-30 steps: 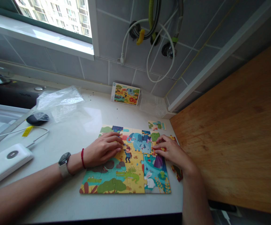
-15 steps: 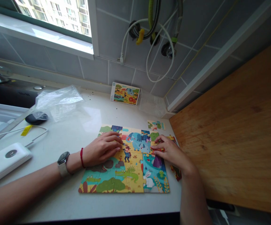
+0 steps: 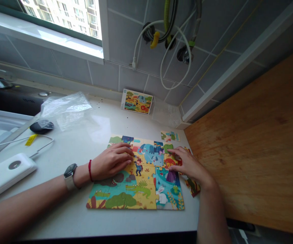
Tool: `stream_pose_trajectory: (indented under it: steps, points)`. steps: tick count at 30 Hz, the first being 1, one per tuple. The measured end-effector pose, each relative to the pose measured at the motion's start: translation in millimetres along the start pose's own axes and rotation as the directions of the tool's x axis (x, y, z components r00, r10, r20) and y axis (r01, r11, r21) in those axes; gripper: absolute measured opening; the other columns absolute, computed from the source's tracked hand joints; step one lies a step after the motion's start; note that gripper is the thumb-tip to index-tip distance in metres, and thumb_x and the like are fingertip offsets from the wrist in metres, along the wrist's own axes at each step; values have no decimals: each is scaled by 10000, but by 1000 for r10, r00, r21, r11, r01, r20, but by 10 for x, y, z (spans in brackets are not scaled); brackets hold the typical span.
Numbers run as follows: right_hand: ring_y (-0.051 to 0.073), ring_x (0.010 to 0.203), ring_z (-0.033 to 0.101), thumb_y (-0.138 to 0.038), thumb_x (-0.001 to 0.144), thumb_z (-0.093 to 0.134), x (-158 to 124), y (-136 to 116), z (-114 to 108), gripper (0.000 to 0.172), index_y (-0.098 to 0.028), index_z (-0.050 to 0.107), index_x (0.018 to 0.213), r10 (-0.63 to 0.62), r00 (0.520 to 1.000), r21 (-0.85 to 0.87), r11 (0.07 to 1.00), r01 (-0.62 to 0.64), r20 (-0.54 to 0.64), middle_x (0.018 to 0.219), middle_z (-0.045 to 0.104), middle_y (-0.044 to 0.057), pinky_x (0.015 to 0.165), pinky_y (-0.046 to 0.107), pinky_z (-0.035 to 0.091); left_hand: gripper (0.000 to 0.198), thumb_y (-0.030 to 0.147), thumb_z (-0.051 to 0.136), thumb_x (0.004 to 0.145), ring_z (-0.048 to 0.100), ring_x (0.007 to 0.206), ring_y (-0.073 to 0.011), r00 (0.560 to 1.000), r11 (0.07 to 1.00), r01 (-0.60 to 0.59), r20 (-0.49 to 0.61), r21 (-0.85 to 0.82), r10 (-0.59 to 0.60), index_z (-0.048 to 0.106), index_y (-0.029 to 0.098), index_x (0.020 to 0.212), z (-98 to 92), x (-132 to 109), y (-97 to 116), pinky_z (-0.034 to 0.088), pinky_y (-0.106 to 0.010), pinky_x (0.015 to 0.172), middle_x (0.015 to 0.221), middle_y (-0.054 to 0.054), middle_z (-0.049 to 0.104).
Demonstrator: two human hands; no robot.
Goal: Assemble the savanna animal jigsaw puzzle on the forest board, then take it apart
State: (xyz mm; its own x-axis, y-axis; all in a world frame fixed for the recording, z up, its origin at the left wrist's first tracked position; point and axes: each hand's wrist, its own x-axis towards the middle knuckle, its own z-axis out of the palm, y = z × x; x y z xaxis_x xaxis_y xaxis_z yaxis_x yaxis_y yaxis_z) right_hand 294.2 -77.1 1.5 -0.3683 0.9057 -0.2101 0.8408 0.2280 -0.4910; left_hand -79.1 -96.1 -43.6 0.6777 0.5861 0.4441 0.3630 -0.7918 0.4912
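Orange-faced, the lion piece [image 3: 170, 163] right of frame centre likely needed soft pushes from the open, empty right hand [image 3: 187, 164], the empty left hand [image 3: 113, 160] loose on the puzzle [image 3: 142, 181].

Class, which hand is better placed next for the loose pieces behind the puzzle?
Probably the right hand: it is nearer the loose pieces; the left hand lies over the left side of the puzzle.

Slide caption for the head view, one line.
Left hand on the jigsaw, right hand at its lion piece, small picture behind.
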Motion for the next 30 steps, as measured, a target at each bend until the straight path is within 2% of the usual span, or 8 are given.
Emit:
stream_pose_trajectory:
  steps: [8, 15, 20, 26, 30]
  points:
    - [282, 1122, 626, -282, 716, 927, -15, 32, 7, 638, -265, 701, 1312, 18, 1000, -48, 999, -19, -16, 1181, 631, 70, 1005, 403, 511, 203, 203, 508, 1060, 595, 1235, -254, 1000, 1000, 1, 2, 7, -1, 706, 217, 1101, -5, 3, 10, 520, -440, 1071, 1183, -72, 729]
    - [240, 1051, 636, -273, 740, 888, -18, 69, 8, 451, -261, 710, 1154, 3, 1000, 36, 999, -2, -20, 1186, 608, 48, 951, 370, 531, 214, 208, 505, 1063, 596, 1233, -260, 1000, 1000, 15, 3, 3, -15, 710, 219, 1124, 3, 5, 8, 522, -444, 1063, 1186, -77, 725]
    - [231, 944, 641, -247, 730, 885, -7, 84, -3, 440, -241, 688, 1124, 9, 1000, 69, 998, -9, -2, 1117, 655, 44, 864, 357, 523, 221, 209, 494, 1064, 596, 1230, -270, 1000, 1000, 17, 20, 12, -17, 710, 220, 1107, -8, 18, 27, 540, -453, 1023, 1186, -84, 725]
    - [222, 899, 655, -299, 892, 714, 10, 91, -22, 152, -227, 716, 1025, -77, 996, 145, 986, 81, -34, 1033, 692, 52, 810, 337, 509, 195, 214, 513, 1060, 612, 1202, -262, 1000, 1000, 18, -16, -1, -18, 705, 219, 1086, -7, 25, 36, 540, -440, 1031, 1146, -83, 731]
    - [218, 833, 666, -401, 892, 720, 28, 107, -15, 214, -212, 725, 992, -46, 998, 217, 975, 52, -35, 985, 714, 56, 741, 321, 511, 195, 222, 516, 1063, 608, 1205, -263, 1000, 1000, 13, -19, -7, -13, 709, 217, 1087, -6, 26, 39, 540, -440, 1029, 1144, -85, 733]
